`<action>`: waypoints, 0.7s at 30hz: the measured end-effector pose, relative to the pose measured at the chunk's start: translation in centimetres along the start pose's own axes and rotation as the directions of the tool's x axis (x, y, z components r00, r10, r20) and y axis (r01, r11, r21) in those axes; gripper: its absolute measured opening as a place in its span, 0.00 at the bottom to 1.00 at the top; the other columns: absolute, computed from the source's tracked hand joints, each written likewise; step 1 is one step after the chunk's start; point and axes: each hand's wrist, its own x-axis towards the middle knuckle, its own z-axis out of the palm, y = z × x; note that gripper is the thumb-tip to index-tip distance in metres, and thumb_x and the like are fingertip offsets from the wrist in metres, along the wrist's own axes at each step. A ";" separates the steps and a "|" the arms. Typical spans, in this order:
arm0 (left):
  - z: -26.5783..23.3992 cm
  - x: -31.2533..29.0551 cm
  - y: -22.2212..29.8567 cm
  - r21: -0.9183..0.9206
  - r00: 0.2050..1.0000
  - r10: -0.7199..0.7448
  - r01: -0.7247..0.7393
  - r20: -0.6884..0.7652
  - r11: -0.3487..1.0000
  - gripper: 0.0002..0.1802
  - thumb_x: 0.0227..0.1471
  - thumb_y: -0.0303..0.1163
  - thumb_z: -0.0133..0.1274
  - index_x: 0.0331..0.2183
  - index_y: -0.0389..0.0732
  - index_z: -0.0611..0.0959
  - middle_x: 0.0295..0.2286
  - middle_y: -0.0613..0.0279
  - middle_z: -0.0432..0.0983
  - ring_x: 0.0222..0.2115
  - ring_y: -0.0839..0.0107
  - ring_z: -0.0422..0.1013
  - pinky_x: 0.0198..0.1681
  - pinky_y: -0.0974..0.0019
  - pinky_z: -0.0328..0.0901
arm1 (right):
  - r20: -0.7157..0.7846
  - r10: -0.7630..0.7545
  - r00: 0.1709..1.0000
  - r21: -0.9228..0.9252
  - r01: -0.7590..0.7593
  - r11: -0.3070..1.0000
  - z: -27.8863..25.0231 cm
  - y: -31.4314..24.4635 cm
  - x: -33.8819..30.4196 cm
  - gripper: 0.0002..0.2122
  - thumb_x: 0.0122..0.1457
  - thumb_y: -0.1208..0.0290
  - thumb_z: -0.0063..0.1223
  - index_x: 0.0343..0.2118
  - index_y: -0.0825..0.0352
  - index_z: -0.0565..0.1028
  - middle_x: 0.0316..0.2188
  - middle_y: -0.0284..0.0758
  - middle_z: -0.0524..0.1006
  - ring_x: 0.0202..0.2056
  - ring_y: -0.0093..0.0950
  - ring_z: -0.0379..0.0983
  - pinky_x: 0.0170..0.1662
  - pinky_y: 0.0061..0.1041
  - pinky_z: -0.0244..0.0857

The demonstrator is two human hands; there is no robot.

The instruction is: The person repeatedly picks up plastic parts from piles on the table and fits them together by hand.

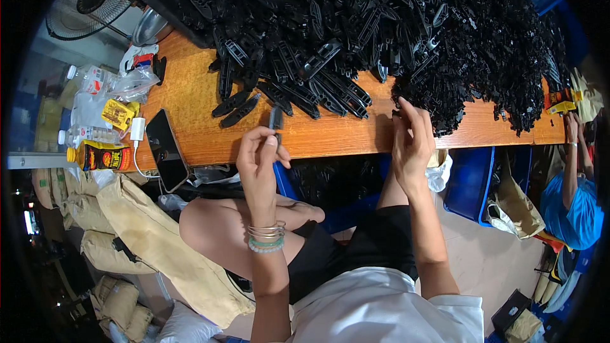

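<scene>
My left hand is raised at the table's near edge, with thumb and fingers pinched round a long, narrow black plastic part held upright. My right hand is at the near left edge of a heap of small black plastic pieces. Its fingertips are closed together there, and what they hold, if anything, is too small to make out. Between and beyond my hands lies a large pile of long, boat-shaped black parts. Some of them lie loose near my left hand.
On the left of the wooden table are a phone with a white charger, plastic bottles and yellow packets. A fan stands behind them. Blue bins stand below the edge. A co-worker in blue sits at the right.
</scene>
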 end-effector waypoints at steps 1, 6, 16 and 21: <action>0.2 -0.2 0.1 -0.105 0.999 -0.038 0.040 0.026 0.994 0.09 0.51 0.18 0.45 0.36 0.35 0.70 0.24 0.62 0.67 0.20 0.78 0.66 0.21 0.77 0.61 | 0.004 -0.009 1.000 0.007 0.009 1.000 -0.1 -0.1 -0.4 0.11 0.51 0.88 0.49 0.38 0.72 0.73 0.34 0.38 0.71 0.32 0.23 0.71 0.33 0.21 0.68; 1.6 -1.8 0.4 -0.022 0.980 -0.098 0.104 0.171 0.994 0.14 0.44 0.14 0.50 0.37 0.32 0.69 0.23 0.57 0.70 0.14 0.77 0.65 0.17 0.77 0.61 | 0.192 0.419 0.887 0.657 -0.434 0.617 0.1 -3.2 -2.1 0.06 0.51 0.86 0.51 0.34 0.75 0.74 0.32 0.38 0.74 0.30 0.26 0.74 0.36 0.20 0.69; 3.7 -3.7 0.3 0.024 0.939 -0.031 0.025 0.344 0.999 0.13 0.46 0.17 0.53 0.37 0.26 0.74 0.25 0.53 0.76 0.24 0.71 0.75 0.28 0.72 0.71 | 0.321 0.204 0.925 0.609 -0.366 0.703 -1.2 -5.3 -2.5 0.05 0.46 0.83 0.58 0.29 0.71 0.79 0.26 0.34 0.74 0.31 0.23 0.68 0.36 0.20 0.61; 3.9 -4.1 0.3 0.060 0.949 -0.055 0.038 0.310 0.997 0.16 0.48 0.18 0.53 0.41 0.26 0.74 0.27 0.51 0.77 0.28 0.68 0.76 0.31 0.72 0.72 | 0.260 0.314 0.913 0.525 -0.406 0.748 -0.9 -5.6 -3.2 0.04 0.49 0.82 0.56 0.30 0.73 0.77 0.27 0.33 0.74 0.29 0.21 0.69 0.34 0.18 0.62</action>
